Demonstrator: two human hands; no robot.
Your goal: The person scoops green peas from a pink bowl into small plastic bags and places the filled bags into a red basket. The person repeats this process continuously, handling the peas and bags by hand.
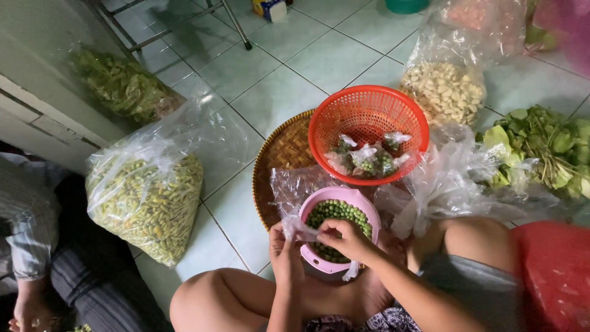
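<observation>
Head view: left hand (284, 253) pinches a small clear bag (295, 229) open while right hand (345, 238) grasps its rim over the pink bowl of green peas (337, 212) just beyond—best kept low and steady.

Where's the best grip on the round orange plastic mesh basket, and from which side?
Probably the thick rolled rim of the round orange plastic mesh basket, on its near-left edge, coming from above. That stretch lies bare over the woven bamboo tray. The right side is crowded by crumpled clear plastic bags, and the small filled packets inside block a deeper hold.
</observation>
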